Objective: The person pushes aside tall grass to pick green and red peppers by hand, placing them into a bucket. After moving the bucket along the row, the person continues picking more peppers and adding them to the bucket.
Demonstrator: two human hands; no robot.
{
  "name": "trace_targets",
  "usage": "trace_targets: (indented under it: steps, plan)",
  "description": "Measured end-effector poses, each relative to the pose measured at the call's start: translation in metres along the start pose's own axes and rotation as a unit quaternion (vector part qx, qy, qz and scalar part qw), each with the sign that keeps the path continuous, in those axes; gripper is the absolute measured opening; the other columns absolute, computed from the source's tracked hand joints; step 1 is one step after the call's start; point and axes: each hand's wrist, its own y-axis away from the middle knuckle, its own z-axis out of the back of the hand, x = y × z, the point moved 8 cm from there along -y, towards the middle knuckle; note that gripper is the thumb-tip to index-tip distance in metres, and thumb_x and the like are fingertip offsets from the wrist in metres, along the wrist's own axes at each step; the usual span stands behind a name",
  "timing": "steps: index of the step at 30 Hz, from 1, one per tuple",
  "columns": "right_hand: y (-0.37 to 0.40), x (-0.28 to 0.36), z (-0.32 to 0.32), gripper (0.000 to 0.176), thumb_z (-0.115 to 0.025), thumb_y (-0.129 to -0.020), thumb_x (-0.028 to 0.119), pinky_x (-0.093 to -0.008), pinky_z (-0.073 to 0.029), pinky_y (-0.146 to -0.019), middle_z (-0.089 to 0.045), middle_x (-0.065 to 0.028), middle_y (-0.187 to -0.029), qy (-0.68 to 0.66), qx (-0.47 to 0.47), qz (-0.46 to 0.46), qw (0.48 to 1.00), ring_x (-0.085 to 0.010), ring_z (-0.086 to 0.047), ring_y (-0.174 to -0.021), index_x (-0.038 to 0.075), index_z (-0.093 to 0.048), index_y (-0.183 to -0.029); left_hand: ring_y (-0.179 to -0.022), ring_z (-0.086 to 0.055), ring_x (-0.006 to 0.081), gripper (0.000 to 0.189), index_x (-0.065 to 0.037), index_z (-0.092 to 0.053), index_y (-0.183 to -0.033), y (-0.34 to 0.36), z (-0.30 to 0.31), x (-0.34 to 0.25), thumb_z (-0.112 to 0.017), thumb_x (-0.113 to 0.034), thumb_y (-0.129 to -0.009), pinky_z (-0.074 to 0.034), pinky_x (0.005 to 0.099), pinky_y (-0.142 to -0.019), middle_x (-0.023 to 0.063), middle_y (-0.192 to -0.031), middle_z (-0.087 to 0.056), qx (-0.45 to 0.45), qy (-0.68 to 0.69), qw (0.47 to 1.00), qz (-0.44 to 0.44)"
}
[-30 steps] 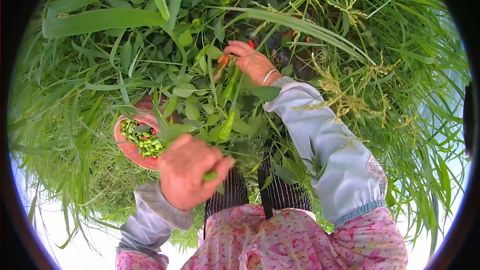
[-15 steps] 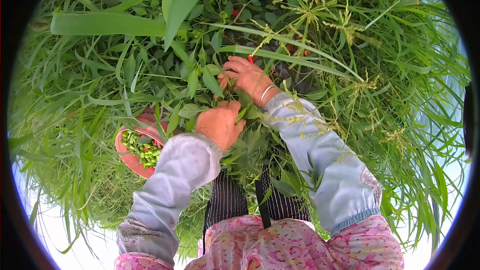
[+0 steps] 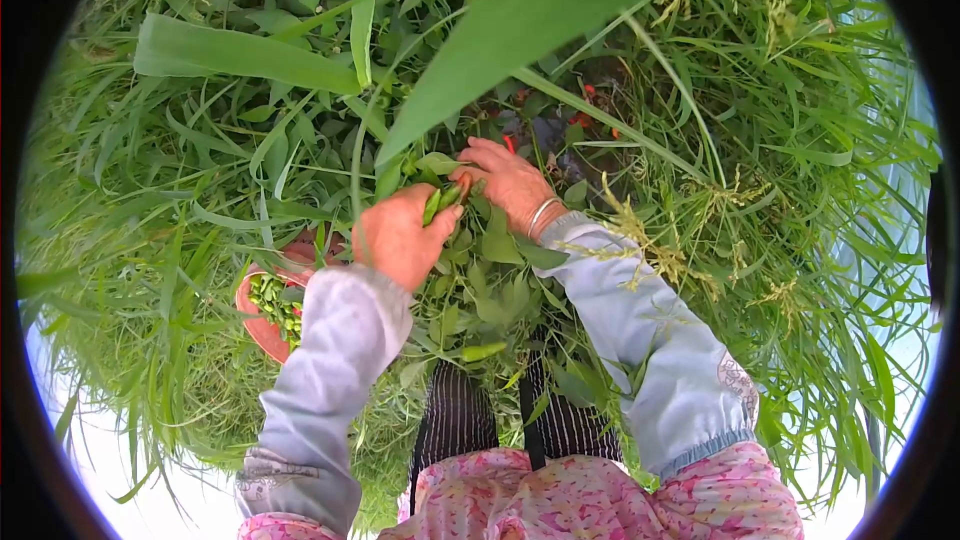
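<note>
My left hand [image 3: 400, 238] is closed around several green chili peppers [image 3: 440, 204], which poke out between thumb and fingers. Right beside it, my right hand [image 3: 512, 186] has its fingers curled in on the leafy chili plant [image 3: 497, 240]; leaves and the other hand partly cover its fingertips. Another green chili pepper [image 3: 484, 351] hangs low on the plant, in front of my legs. To the left, a pinkish-red bucket [image 3: 262, 330] holds many small green chilies with a few red ones, partly covered by my left sleeve.
Tall grass surrounds the plant. A broad green blade [image 3: 520, 40] crosses the upper view close to the camera. Several red chilies [image 3: 580, 120] show low down beyond my right hand, near dark ground and grey sheeting. Seedy grass stalks [image 3: 650, 255] overhang my right sleeve.
My left hand has moved up and left and turned, so green chilies now show in it. My right hand has shifted slightly right and down. The broad blade covers more of the view.
</note>
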Motion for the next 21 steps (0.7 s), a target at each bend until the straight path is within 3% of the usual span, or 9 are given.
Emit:
trace_targets:
  steps: [3,5,8,11,17,20,21]
  plan:
    - [0.000,0.006,0.008,0.063,-0.068,-0.056,0.003,-0.0392,-0.039,-0.100,-0.046,-0.0088,-0.126,-0.026,0.009,-0.017,0.999,-0.0305,-0.038,-0.126,0.012,-0.054,-0.116,-0.079,-0.062,0.0327,0.030,-0.012,-0.065,-0.093,-0.025,-0.036,0.006,-0.067,-0.034,-0.074,-0.048,0.0421,-0.071,0.0139,-0.091,-0.064,0.070,-0.084,0.994,-0.015]
    - [0.004,0.007,0.009,0.059,-0.069,-0.061,0.010,-0.0398,-0.038,-0.100,-0.046,-0.0094,-0.127,-0.038,-0.019,-0.010,0.999,-0.0307,-0.039,-0.126,0.011,-0.053,-0.118,-0.081,-0.062,0.0325,0.028,-0.014,-0.065,-0.095,-0.025,-0.043,0.006,-0.067,-0.032,-0.073,-0.048,0.0418,-0.073,0.0125,-0.092,-0.064,0.050,0.003,0.998,-0.035]
    - [0.007,0.001,0.010,0.041,-0.057,-0.076,0.016,-0.0430,-0.040,-0.095,-0.044,-0.0076,-0.128,-0.027,-0.013,0.002,1.000,-0.0288,-0.035,-0.129,0.015,-0.052,-0.117,-0.079,-0.062,0.0300,0.027,-0.011,-0.064,-0.093,-0.014,-0.035,-0.004,-0.068,-0.024,-0.070,-0.049,0.0384,-0.071,0.0102,-0.089,-0.064,-0.008,0.113,0.990,-0.082]
    - [0.005,-0.002,0.015,0.047,-0.061,-0.071,0.012,-0.0418,-0.040,-0.096,-0.045,-0.0072,-0.127,-0.029,-0.015,0.000,0.999,-0.0286,-0.035,-0.129,0.016,-0.051,-0.117,-0.071,-0.063,0.0246,0.027,-0.004,-0.062,-0.088,0.008,-0.023,-0.020,-0.073,-0.006,-0.064,-0.049,0.0310,-0.063,0.0104,-0.079,-0.061,-0.053,0.213,0.962,-0.163]
    - [0.004,-0.005,0.004,0.052,-0.065,-0.063,0.005,-0.0405,-0.041,-0.095,-0.046,-0.0096,-0.125,-0.026,-0.006,0.016,1.000,-0.0306,-0.037,-0.127,0.013,-0.053,-0.113,-0.065,-0.059,0.0176,0.018,-0.005,-0.057,-0.076,0.047,-0.008,-0.052,-0.071,-0.005,-0.065,-0.047,0.0300,-0.057,0.0068,-0.072,-0.059,-0.002,0.237,0.940,-0.244]
    - [0.007,0.000,0.008,0.054,-0.067,-0.061,0.004,-0.0407,-0.042,-0.095,-0.046,-0.0112,-0.124,-0.030,-0.009,0.009,0.999,-0.0319,-0.037,-0.126,0.012,-0.054,-0.113,-0.062,-0.056,0.0140,0.016,-0.005,-0.057,-0.075,0.036,-0.002,-0.032,-0.071,-0.006,-0.067,-0.045,0.0282,-0.056,0.0055,-0.069,-0.056,-0.032,0.297,0.942,-0.153]
    - [0.006,0.000,0.008,0.054,-0.067,-0.060,0.004,-0.0409,-0.042,-0.095,-0.046,-0.0113,-0.124,-0.035,-0.011,0.015,0.999,-0.0320,-0.037,-0.126,0.012,-0.054,-0.112,-0.060,-0.053,0.0116,0.016,-0.004,-0.058,-0.076,0.023,-0.007,-0.005,-0.071,-0.010,-0.069,-0.043,0.0262,-0.055,0.0046,-0.067,-0.056,-0.051,0.341,0.937,-0.046]
